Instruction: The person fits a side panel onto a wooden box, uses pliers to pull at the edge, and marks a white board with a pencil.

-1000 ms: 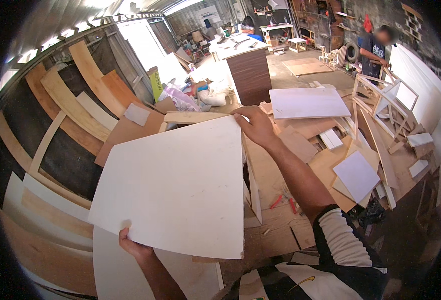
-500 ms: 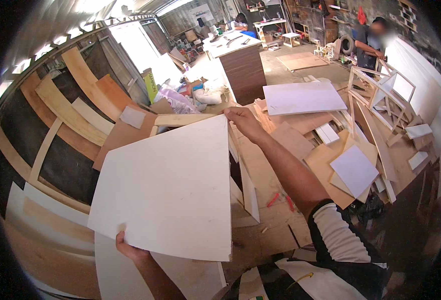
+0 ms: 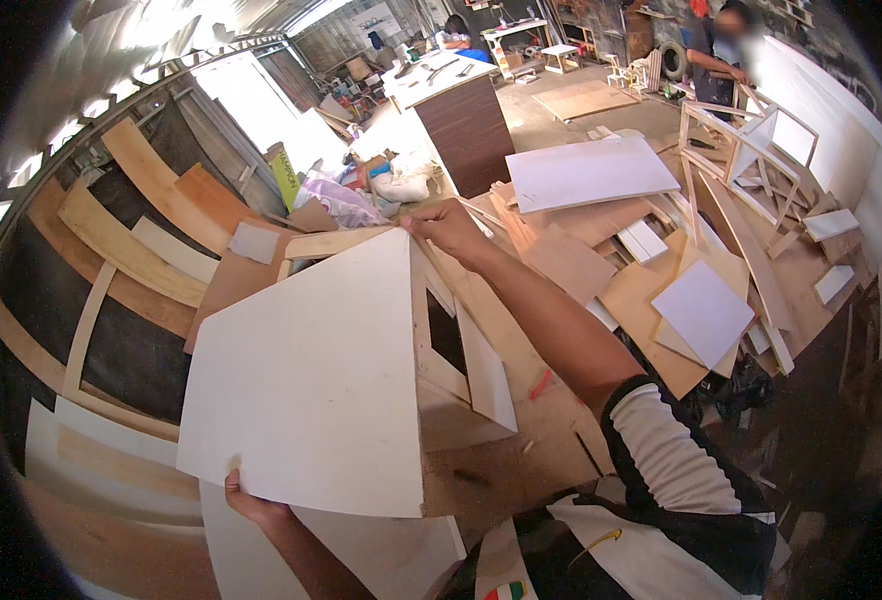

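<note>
A large white panel [image 3: 306,380] stands tilted in front of me. My left hand [image 3: 253,500] is closed on its lower edge, thumb on the white face and the other fingers hidden behind. At the upper right corner my right hand [image 3: 446,230] pinches the panel's edge. Behind the panel is a box-like wooden frame [image 3: 444,378], with a dark opening in its side and a white piece [image 3: 488,385] leaning along it. The panel covers most of this frame; whether the two touch everywhere, I cannot tell.
Wooden boards [image 3: 136,245] lean at the left. To the right, a white board [image 3: 596,175], a smaller white square [image 3: 704,312] and offcuts lie on the worktop. A red object [image 3: 541,383] lies beside the frame. Farther right, a person [image 3: 713,60] handles an open wooden frame [image 3: 746,150].
The panel's upper right corner has moved left with my right hand, uncovering more of the frame's side and its opening. My left hand keeps its hold low down. The whole view has shifted slightly.
</note>
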Tool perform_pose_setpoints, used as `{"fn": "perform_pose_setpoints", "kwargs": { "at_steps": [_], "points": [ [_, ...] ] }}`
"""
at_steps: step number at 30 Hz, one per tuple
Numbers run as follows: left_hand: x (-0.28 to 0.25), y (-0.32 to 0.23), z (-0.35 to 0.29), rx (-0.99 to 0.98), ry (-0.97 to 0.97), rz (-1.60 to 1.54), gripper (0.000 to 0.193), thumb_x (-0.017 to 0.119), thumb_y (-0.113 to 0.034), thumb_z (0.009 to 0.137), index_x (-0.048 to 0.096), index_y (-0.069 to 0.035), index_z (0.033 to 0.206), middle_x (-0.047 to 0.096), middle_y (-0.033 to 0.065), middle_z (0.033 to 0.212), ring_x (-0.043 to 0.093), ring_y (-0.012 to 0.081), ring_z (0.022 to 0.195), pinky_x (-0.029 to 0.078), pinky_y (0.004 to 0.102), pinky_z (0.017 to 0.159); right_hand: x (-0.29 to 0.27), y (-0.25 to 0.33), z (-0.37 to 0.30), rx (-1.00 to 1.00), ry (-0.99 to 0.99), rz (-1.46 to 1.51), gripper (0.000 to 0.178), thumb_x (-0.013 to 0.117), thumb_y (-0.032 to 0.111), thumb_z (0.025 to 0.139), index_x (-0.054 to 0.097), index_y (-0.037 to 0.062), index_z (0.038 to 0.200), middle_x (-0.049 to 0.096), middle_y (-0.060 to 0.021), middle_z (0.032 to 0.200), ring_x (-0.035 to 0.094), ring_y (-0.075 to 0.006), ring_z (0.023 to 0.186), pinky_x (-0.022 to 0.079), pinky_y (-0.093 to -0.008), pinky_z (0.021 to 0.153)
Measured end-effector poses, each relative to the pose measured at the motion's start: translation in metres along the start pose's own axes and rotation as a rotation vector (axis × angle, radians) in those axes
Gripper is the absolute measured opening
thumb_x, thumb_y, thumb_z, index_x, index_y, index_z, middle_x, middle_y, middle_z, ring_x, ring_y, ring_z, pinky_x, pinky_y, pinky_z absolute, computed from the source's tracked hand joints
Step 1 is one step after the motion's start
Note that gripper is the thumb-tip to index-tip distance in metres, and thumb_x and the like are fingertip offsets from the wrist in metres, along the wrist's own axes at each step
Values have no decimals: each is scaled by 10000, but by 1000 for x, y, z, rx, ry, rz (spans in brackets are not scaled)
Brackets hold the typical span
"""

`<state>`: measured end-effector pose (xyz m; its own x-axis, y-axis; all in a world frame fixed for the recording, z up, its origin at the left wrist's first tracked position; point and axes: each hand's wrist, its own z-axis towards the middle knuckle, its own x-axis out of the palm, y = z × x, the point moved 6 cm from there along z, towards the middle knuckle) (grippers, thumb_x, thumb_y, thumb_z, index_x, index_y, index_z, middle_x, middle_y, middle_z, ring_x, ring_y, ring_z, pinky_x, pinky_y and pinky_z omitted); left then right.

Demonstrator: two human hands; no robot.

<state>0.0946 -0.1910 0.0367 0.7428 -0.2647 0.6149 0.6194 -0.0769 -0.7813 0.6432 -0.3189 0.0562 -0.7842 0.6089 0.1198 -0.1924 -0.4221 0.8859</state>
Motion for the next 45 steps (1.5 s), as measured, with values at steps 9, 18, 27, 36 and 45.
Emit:
{"fn": "perform_pose_setpoints", "kwargs": {
  "at_steps": [9, 18, 27, 36, 45],
  "points": [
    [0, -3, 9, -12, -87, -15, 563, 425, -209, 839, 548, 138, 1265, 631, 288, 1242, 651, 427, 1141, 544, 580, 982, 2, 4, 16, 19, 28, -47, 197, 801, 179, 866, 789, -18, 868, 700, -42, 758, 576, -101, 714, 461, -289, 659],
    [13, 4, 7, -63, 84, -77, 507, 474, -185, 848, 575, 145, 1220, 659, 276, 1201, 678, 415, 1086, 572, 546, 954, -9, 1, 20, 10, -19, -31, 209, 826, 203, 829, 796, -1, 865, 628, -2, 664, 481, -68, 566, 357, -248, 494],
    [27, 3, -6, -119, 57, -129, 443, 485, -151, 882, 591, 133, 1204, 686, 257, 1132, 702, 388, 1022, 606, 537, 886, -6, 9, 11, 70, -59, -74, 202, 808, 250, 850, 817, 52, 889, 609, 11, 655, 467, -71, 559, 352, -248, 471],
    [19, 11, -14, -80, -70, -113, 550, 449, -247, 877, 550, 103, 1290, 645, 248, 1229, 652, 406, 1134, 569, 557, 944, -5, 3, 9, 49, -85, -29, 199, 807, 243, 854, 821, 55, 920, 609, 19, 663, 454, -69, 545, 345, -241, 461],
    [27, 38, -41, 795, 14, 290, 588, 460, -444, 1029, 545, 57, 1324, 607, 239, 1296, 640, 347, 1159, 530, 519, 1008, -9, 9, 9, 46, -73, -65, 239, 818, 255, 828, 820, 57, 962, 637, 2, 695, 497, -82, 594, 387, -263, 484]
  ]
}}
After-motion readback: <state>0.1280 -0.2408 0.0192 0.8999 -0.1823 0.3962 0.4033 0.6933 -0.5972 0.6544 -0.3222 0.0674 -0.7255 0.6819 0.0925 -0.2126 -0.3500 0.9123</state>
